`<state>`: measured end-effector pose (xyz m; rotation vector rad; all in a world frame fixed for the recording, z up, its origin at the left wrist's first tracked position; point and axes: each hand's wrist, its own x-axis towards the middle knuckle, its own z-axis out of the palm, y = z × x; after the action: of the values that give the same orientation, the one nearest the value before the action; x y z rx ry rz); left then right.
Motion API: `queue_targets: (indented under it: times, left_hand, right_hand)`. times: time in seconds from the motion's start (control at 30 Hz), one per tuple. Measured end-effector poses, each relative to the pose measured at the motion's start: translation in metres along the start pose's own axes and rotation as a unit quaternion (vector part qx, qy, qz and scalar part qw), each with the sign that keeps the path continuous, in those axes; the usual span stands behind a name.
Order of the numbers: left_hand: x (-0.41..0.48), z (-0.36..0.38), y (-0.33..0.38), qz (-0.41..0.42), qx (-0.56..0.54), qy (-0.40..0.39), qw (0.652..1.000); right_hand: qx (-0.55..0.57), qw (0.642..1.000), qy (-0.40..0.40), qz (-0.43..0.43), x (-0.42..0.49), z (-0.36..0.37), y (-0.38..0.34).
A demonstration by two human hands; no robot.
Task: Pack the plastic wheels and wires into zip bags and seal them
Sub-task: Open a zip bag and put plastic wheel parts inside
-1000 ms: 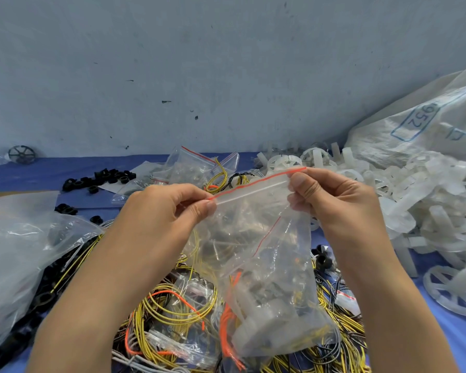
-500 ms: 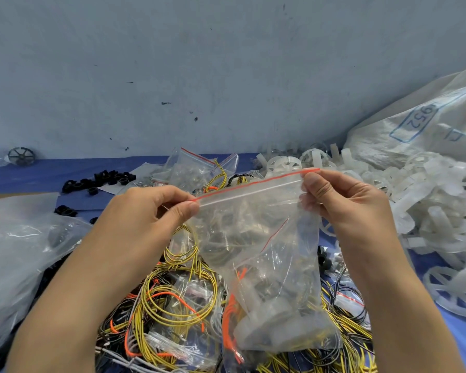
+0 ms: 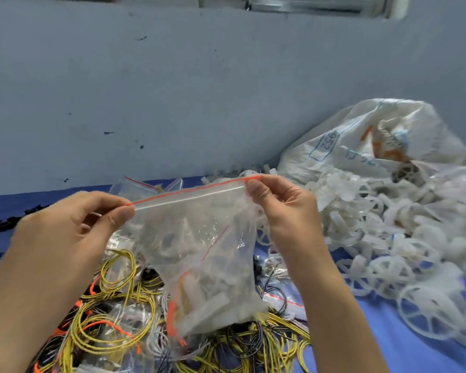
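**Spotter:** Where is the zip bag?

**Coach:** You have it hanging in mid-air at centre frame, above the wires on the bench. Your left hand pinches the red-lined top edge at its 9 o'clock end, and your right hand pinches the 3 o'clock end. The fingers of both are curled tight on the film, with the strip taut between them.

**Spotter:** How will it handle?

**Coach:** It is thin, soft, slick film. I'd judge it light, with the load slumped toward 6 o'clock. Grip the stiffer zip strip, not the sagging wall, and press along it from one end.

**Spotter:** What can't be made out?

**Coach:** I can't tell whether the zip is closed along its length. The contents blur into pale plastic and an orange wire. The plastic wheels heaped at 3 o'clock are smeared. The white sack at 2 o'clock shows only part of its print. Your forearms are cut off at the lower edge.
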<state>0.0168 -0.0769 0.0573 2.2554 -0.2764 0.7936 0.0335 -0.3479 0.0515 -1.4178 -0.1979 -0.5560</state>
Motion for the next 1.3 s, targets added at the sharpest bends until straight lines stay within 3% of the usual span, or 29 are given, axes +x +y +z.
queue_targets:
  times: [0.13,0.37,0.53,0.6,0.73,0.83,0.9,1.0,1.1,1.2,1.3]
  left_hand:
    - [0.013,0.012,0.029,0.053,-0.015,-0.001,0.998]
    - [0.037,0.064,0.169,0.179,-0.057,-0.045,0.981]
    - [0.062,0.170,0.252,0.193,-0.114,-0.212,0.951]
    - [0.077,0.212,0.290,0.178,-0.136,-0.265,0.938]
    - [0.138,0.266,0.385,0.185,-0.238,-0.191,0.934]
    - [0.180,0.291,0.444,0.192,-0.327,-0.123,0.917]
    - [0.191,0.317,0.459,0.237,-0.286,-0.090,0.924]
    - [0.181,0.378,0.440,0.356,-0.095,-0.053,0.928]
    - [0.158,0.443,0.405,0.482,0.089,-0.084,0.867]
    - [0.135,0.492,0.381,0.523,0.110,-0.105,0.839]
    - [0.124,0.513,0.364,0.548,0.148,-0.116,0.815]
  right_hand:
    - [-0.021,0.999,0.024,-0.027,-0.010,-0.046,-0.032]
    - [-0.114,0.983,0.119,-0.078,-0.023,-0.169,-0.107]
    - [-0.238,0.949,0.208,0.003,-0.011,-0.276,-0.113]
    - [-0.235,0.943,0.235,0.018,0.001,-0.313,-0.118]
    - [-0.235,0.925,0.289,-0.078,0.050,-0.370,-0.167]
    - [-0.309,0.875,0.327,-0.178,0.088,-0.395,-0.199]
    - [-0.388,0.828,0.343,-0.213,0.100,-0.406,-0.196]
    - [-0.484,0.772,0.351,-0.217,0.096,-0.429,-0.144]
    - [-0.542,0.762,0.335,-0.114,0.076,-0.455,-0.063]
    - [-0.612,0.747,0.256,0.035,0.054,-0.472,0.003]
    - [-0.660,0.719,0.211,0.048,0.040,-0.472,0.026]
